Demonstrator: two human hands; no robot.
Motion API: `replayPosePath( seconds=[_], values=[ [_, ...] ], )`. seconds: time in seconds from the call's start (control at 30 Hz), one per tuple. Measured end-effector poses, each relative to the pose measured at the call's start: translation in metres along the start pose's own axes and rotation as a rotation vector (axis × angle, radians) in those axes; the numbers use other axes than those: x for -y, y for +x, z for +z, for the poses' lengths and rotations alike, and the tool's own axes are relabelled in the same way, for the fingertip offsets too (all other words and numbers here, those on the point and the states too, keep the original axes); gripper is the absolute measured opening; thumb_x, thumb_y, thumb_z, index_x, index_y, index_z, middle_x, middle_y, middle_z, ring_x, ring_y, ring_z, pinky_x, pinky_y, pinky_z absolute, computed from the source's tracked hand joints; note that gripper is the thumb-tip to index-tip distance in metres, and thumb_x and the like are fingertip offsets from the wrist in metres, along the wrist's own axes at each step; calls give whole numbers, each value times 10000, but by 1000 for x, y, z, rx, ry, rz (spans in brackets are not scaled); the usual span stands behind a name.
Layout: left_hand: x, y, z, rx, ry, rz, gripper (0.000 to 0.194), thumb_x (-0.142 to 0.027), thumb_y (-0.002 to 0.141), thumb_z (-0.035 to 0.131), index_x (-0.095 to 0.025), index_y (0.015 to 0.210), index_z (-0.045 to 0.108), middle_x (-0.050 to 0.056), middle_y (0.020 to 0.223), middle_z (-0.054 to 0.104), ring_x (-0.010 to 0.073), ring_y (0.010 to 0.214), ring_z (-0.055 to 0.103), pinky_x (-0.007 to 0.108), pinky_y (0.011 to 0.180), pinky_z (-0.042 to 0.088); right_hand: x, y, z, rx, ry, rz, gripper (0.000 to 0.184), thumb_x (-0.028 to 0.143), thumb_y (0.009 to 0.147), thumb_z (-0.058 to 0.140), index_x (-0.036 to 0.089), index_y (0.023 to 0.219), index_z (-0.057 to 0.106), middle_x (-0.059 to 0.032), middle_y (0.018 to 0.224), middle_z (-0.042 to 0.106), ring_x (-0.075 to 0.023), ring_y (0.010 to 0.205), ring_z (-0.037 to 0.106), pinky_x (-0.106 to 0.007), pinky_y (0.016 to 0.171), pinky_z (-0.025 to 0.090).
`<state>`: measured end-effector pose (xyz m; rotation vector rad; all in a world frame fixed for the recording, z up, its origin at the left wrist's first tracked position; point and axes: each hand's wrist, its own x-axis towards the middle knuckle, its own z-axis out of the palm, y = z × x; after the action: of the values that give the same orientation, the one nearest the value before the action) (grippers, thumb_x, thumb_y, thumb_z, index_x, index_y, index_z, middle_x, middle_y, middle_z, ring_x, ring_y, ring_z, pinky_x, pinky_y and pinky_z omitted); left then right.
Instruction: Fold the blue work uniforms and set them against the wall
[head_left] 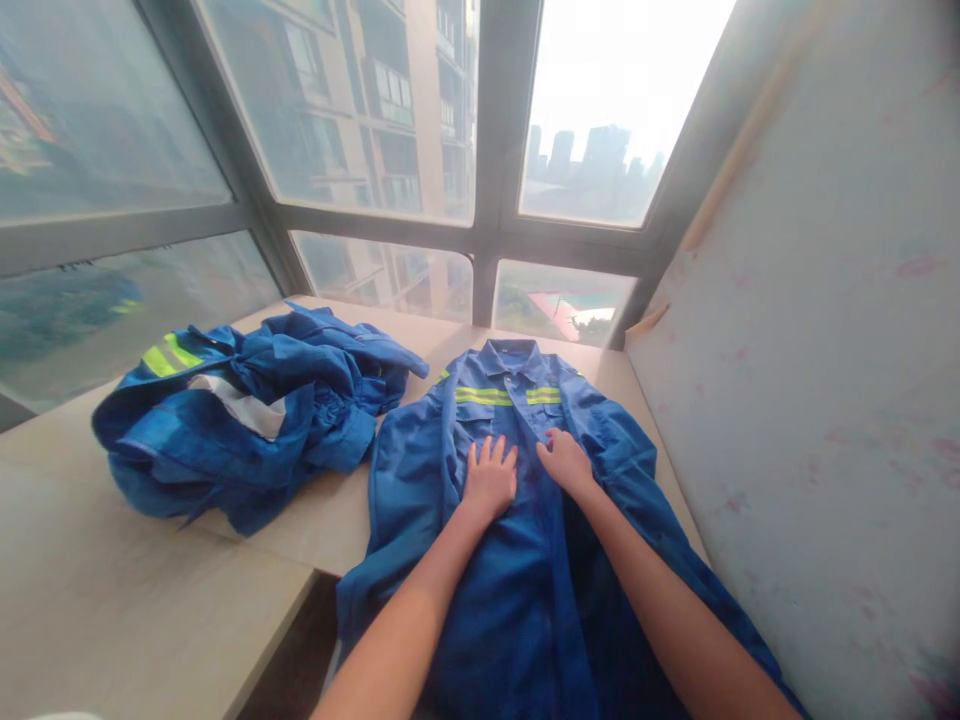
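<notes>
A blue work jacket [487,570] with yellow-green reflective stripes lies front up on the ledge, its collar toward the window and its lower part reaching down toward me. Flat on the chest, just below a pocket, rests my left hand [491,477], fingers spread. My right hand [565,460] is at the jacket's front opening edge below the other stripe. Its thumb and fingers are pinched together on that front edge. The sleeves spread out to both sides.
A crumpled heap of blue clothing [300,420] with a reflective stripe and a white patch lies to the left on the beige ledge [150,600]. Windows [375,120] rise behind. A patterned wall [810,350] stands close on the right. The ledge has an inner edge near me.
</notes>
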<state>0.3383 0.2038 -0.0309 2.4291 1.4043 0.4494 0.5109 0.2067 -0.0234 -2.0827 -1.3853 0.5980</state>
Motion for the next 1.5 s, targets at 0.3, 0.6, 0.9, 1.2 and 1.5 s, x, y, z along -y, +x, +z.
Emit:
replayPosePath(
  seconds=[0.3, 0.6, 0.9, 1.2, 1.5],
  values=[
    [-15, -30, -10, 109, 262, 78, 342, -207, 855, 537, -125, 1163, 663, 188, 1224, 637, 319, 1155, 581, 478, 1045, 412, 75, 70, 52, -68, -550, -158, 318, 116, 932, 407, 57, 1174, 605, -247, 1163, 616, -301, 1124, 574, -369, 871, 467],
    [30, 77, -33, 16, 273, -72, 299, -239, 927, 493, -143, 1186, 609, 165, 1209, 612, 292, 1145, 562, 405, 936, 459, 47, 88, 53, 20, -444, -166, 353, 279, 1033, 352, 238, 1154, 680, -81, 1099, 718, -184, 988, 672, -250, 795, 458],
    [66, 114, -1, 6, 208, -119, 210, -245, 978, 454, -188, 1068, 634, 100, 1096, 680, 246, 1039, 620, 357, 902, 452, 45, 85, 64, 20, -354, -240, 310, 453, 1009, 444, 253, 1111, 659, -74, 1104, 710, -190, 1020, 645, -258, 806, 434],
    [76, 123, 3, -18, 154, -160, 172, -199, 954, 479, -214, 993, 645, 56, 998, 717, 199, 953, 652, 289, 823, 445, 36, 117, 57, -66, -278, -70, 463, 354, 1019, 301, 211, 925, 731, -57, 917, 738, -181, 807, 639, -246, 639, 370],
    [74, 114, -1, -126, 215, -208, 186, -257, 942, 501, -182, 1043, 638, 139, 1052, 644, 286, 1027, 587, 398, 859, 445, 16, 106, 47, -177, -298, -86, 239, 269, 965, 478, 163, 959, 692, -99, 963, 703, -198, 889, 610, -257, 735, 386]
  ],
)
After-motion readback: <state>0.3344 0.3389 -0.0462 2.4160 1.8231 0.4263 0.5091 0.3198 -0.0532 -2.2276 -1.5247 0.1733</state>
